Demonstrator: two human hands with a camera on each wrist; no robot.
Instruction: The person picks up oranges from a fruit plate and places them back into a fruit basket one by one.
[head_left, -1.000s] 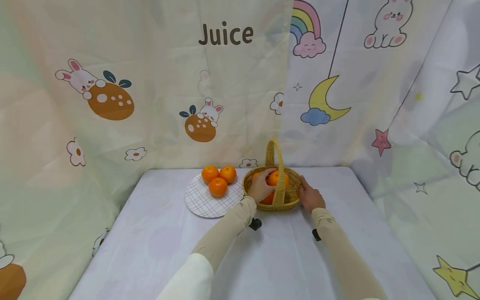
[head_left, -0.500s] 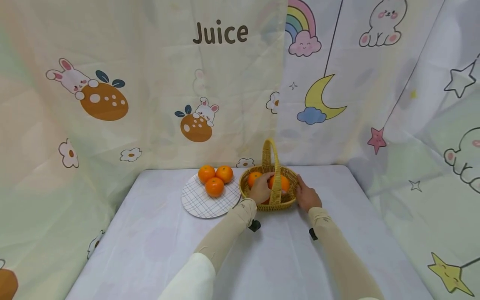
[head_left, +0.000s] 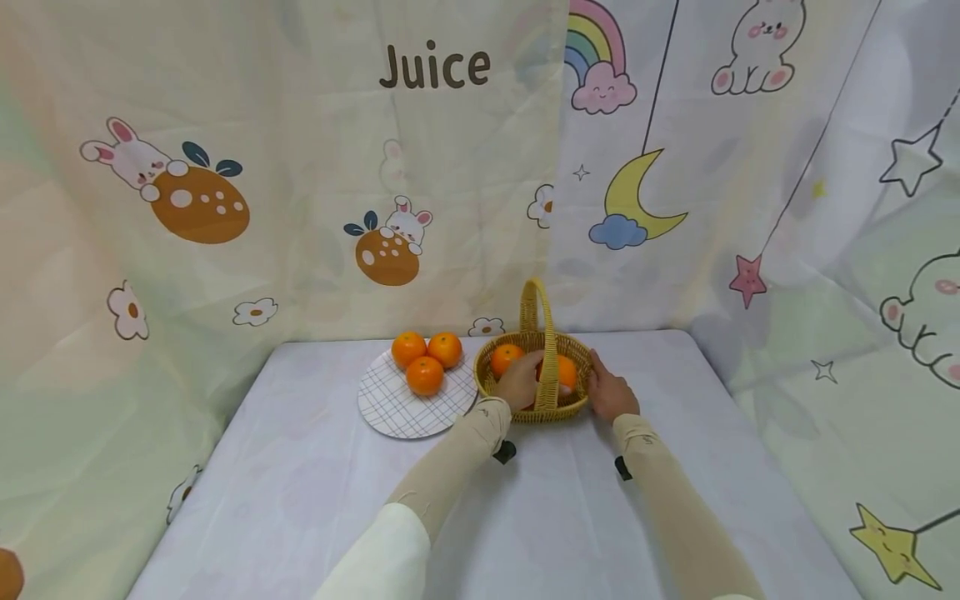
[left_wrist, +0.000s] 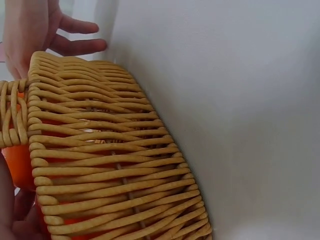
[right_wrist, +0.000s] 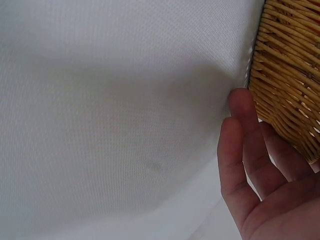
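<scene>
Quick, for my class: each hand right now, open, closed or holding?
Left hand: holding an orange inside the basket.
Right hand: touching the basket's side; whether it grips can't be told.

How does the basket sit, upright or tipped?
Upright: the basket sits on the table, its handle arching overhead, oranges inside.

The left hand [head_left: 519,382] has sunk lower into the basket [head_left: 572,410]; the orange [head_left: 567,375] against it sits deeper and farther right, and a second orange [head_left: 506,359] shows more fully.
</scene>
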